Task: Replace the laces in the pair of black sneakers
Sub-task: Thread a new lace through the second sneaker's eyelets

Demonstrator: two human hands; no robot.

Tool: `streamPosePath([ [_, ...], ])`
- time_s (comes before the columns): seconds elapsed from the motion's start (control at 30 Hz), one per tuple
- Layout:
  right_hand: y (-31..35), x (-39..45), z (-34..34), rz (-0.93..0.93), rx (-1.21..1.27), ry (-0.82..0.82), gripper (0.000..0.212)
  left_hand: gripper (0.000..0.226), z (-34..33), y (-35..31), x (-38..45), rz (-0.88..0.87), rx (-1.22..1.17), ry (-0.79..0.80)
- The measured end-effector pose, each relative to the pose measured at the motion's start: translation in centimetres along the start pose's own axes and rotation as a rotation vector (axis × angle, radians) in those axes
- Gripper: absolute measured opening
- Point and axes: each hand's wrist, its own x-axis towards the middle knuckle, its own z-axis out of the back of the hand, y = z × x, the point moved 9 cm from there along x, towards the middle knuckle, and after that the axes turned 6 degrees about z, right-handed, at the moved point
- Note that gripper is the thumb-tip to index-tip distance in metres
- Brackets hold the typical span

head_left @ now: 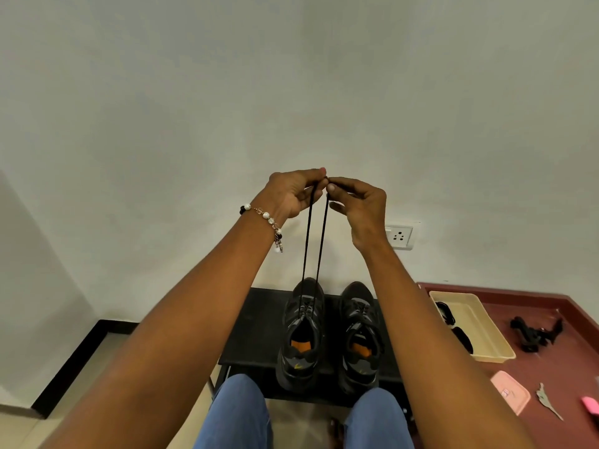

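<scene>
Hands raised: left hand [293, 192] and right hand [358, 205] pinch thin black cord lace [312, 241] ends between fingers above left sneaker [303, 332].

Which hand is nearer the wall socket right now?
Right. The right hand is raised just left of the wall socket, its wrist nearly overlapping it in view; the left hand pinches the lace farther left.

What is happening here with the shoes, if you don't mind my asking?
A seated person is relacing a pair of black sneakers on a low black bench. Both hands, left hand and right hand, pinch the two ends of a black lace held up high; it runs down into the left sneaker. The right sneaker stands beside it.
</scene>
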Motion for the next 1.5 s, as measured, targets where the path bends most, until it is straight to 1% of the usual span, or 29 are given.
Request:
streamPosePath([
  [0.1,-0.9,-0.3,-0.2,-0.116,0.249,-0.056,0.016,0.018,0.4,0.3,0.4,-0.012,0.056,-0.007],
  [0.2,-1.5,-0.2,-1.1,-0.202,0.377,-0.077,0.009,0.021,0.5,0.5,0.7,-0.039,-0.009,-0.007],
  [0.3,-1.6,0.1,-1.6,-0.240,0.455,-0.137,0.006,0.018,0.2,0.6,0.7,-0.060,-0.032,0.019],
  [0.47,-1.0,0.3,-2.4,-0.236,0.452,-0.180,0.019,0.026,-0.1,0.6,0.7,-0.123,-0.159,0.023],
  [0.57,-1.0,0.1,-2.4,-0.277,0.475,-0.213,0.024,0.032,0.1,0.6,0.5,-0.157,-0.222,0.008],
  [0.63,-1.4,-0.1,-2.3,-0.330,0.558,-0.224,0.026,0.033,0.3,0.7,0.5,-0.182,-0.261,0.005],
  [0.73,-2.7,-1.0,-1.7,-0.410,0.757,-0.294,0.024,0.031,1.4,1.3,0.8,-0.154,-0.467,-0.007],
  [0.77,-3.1,-1.4,-1.2,-0.422,0.793,-0.323,0.023,0.029,2.0,1.7,0.9,-0.132,-0.534,-0.009],
  [0.8,-3.6,-1.5,-0.3,-0.416,0.758,-0.339,0.021,0.027,2.9,1.9,1.2,-0.140,-0.530,-0.026],
  [0.83,-3.8,-1.5,0.8,-0.376,0.633,-0.324,0.021,0.027,4.0,1.5,1.5,-0.199,-0.415,-0.058],
  [0.87,-3.6,-1.1,2.1,-0.296,0.427,-0.273,0.021,0.028,5.1,0.7,1.7,-0.309,-0.179,-0.095],
  [0.9,-2.9,-0.6,3.0,-0.189,0.165,-0.183,0.021,0.030,5.6,-0.4,1.6,-0.448,0.133,-0.120],
  [0.93,-2.3,-0.3,3.4,-0.067,-0.122,-0.062,0.018,0.031,5.6,-1.3,1.4,-0.596,0.471,-0.128],
  [0.97,-1.6,-0.1,3.0,0.058,-0.390,0.087,0.014,0.029,4.9,-1.5,1.0,-0.718,0.782,-0.098],
  [1.0,-1.6,-0.4,2.2,0.159,-0.630,0.261,0.015,0.023,4.1,-0.7,1.0,-0.783,1.054,-0.036],
  [1.03,-2.6,-0.8,1.4,0.217,-0.845,0.440,0.021,0.020,3.7,0.5,1.4,-0.794,1.299,0.022],
  [1.07,-4.0,-1.4,0.9,0.228,-1.040,0.604,0.027,0.020,3.7,1.9,2.1,-0.762,1.522,0.063],
  [1.1,-5.4,-2.0,1.0,0.207,-1.205,0.714,0.031,0.023,3.9,3.2,2.5,-0.723,1.728,0.068],
  [1.13,-6.5,-2.4,1.6,0.186,-1.327,0.754,0.030,0.024,4.6,4.0,2.8,-0.700,1.874,0.039],
  [1.17,-7.0,-2.5,2.4,0.161,-1.375,0.735,0.027,0.024,5.3,4.4,2.8,-0.680,1.936,0.001],
  [1.2,-7.5,-2.7,3.5,0.118,-1.328,0.675,0.023,0.023,6.3,4.6,3.0,-0.637,1.881,-0.022],
  [1.23,-7.7,-2.8,4.7,0.031,-1.177,0.572,0.019,0.021,7.5,4.7,3.0,-0.573,1.709,-0.025],
  [1.3,-9.2,-4.3,7.0,-0.260,-0.640,0.328,0.012,0.021,10.0,5.6,3.1,-0.382,1.217,-0.020],
  [1.37,-10.9,-6.6,6.9,-0.464,-0.069,0.145,0.014,0.023,11.4,8.0,3.2,-0.181,0.719,-0.039],
  [1.43,-12.6,-8.4,5.3,-0.578,0.430,0.029,0.012,0.029,11.2,11.4,3.6,-0.004,0.179,0.000],
  [1.47,-13.3,-9.1,4.4,-0.608,0.634,-0.032,0.013,0.032,10.8,13.0,3.8,0.069,-0.087,0.034],
  [1.5,-14.1,-9.8,3.7,-0.635,0.767,-0.102,0.017,0.033,10.3,14.1,3.8,0.113,-0.288,0.048],
])
